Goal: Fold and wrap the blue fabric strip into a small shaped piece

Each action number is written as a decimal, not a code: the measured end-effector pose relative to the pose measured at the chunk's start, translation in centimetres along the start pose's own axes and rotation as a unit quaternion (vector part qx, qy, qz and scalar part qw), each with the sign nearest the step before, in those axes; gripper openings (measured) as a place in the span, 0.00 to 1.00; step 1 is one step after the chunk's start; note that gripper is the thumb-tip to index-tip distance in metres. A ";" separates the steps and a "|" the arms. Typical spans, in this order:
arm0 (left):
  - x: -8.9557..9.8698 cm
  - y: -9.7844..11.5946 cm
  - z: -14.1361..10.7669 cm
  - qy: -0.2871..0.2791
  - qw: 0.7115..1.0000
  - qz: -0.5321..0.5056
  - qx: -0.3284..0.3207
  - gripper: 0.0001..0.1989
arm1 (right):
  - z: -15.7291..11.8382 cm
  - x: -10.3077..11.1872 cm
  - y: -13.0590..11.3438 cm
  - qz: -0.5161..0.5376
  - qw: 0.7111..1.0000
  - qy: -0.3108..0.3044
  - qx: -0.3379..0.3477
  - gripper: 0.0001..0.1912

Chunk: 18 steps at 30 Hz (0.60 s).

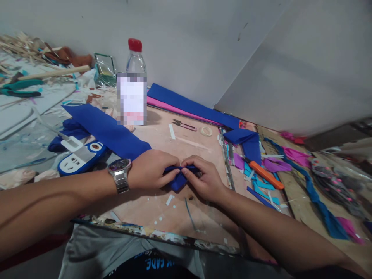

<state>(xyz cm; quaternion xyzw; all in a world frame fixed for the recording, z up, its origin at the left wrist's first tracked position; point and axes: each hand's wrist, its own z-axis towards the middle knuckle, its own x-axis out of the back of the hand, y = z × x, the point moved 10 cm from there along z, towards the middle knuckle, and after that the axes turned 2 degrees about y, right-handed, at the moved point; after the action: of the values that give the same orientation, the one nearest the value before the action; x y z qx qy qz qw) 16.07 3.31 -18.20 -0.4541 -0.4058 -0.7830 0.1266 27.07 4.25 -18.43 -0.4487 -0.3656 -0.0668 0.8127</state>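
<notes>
Both of my hands meet over the middle of the work board. With thumb and fingers my left hand [158, 170] pinches a folded blue fabric strip [178, 183]. My right hand [203, 176] pinches the same piece from the other side, its thumb almost touching the left thumb. A pointed fold of the fabric hangs below the thumbs. Behind my left hand a long blue strip [107, 131] runs up to the left; whether it joins the held piece is hidden. My left wrist wears a metal watch [119, 174].
A phone [132, 99] leans on a red-capped bottle [136, 56]. Thread snips [184, 124] and a pale ring [206, 131] lie beyond my hands. An orange cutter [266, 174] rests among scraps at right. A blue power strip [81, 159] sits left, green-handled pliers [21, 87] farther back.
</notes>
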 end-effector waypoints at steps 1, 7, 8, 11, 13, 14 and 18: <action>0.0 0.0 0.0 0.001 1.000 0.001 0.000 0.15 | 0.0 0.0 -0.1 0.001 1.000 0.001 0.004 0.06; 0.3 0.1 0.0 0.007 1.000 -0.010 -0.001 0.14 | 0.0 0.3 0.0 -0.002 1.000 0.012 -0.001 0.07; 0.4 0.1 0.0 0.007 1.000 -0.015 0.001 0.14 | 0.0 0.3 0.1 -0.001 1.000 0.015 -0.003 0.07; 0.5 0.0 0.1 0.004 0.999 -0.034 0.009 0.15 | 0.0 0.5 0.3 0.006 1.000 0.020 -0.009 0.07; 0.6 -0.1 0.1 0.006 0.999 -0.045 0.014 0.15 | 0.0 0.6 0.4 0.005 1.000 0.024 -0.016 0.08; 0.6 -0.2 0.1 0.006 0.999 -0.049 0.017 0.15 | 0.0 0.6 0.4 0.001 1.000 0.025 -0.017 0.08; 0.5 -0.4 0.2 -0.002 0.997 -0.066 0.032 0.15 | 0.0 0.8 -0.1 -0.014 1.000 0.026 -0.005 0.08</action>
<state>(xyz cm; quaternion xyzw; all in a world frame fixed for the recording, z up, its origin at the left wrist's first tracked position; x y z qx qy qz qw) 15.68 3.76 -17.93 -0.4234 -0.4600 -0.7754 0.0889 27.54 4.38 -17.83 -0.4453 -0.3502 -0.0920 0.8189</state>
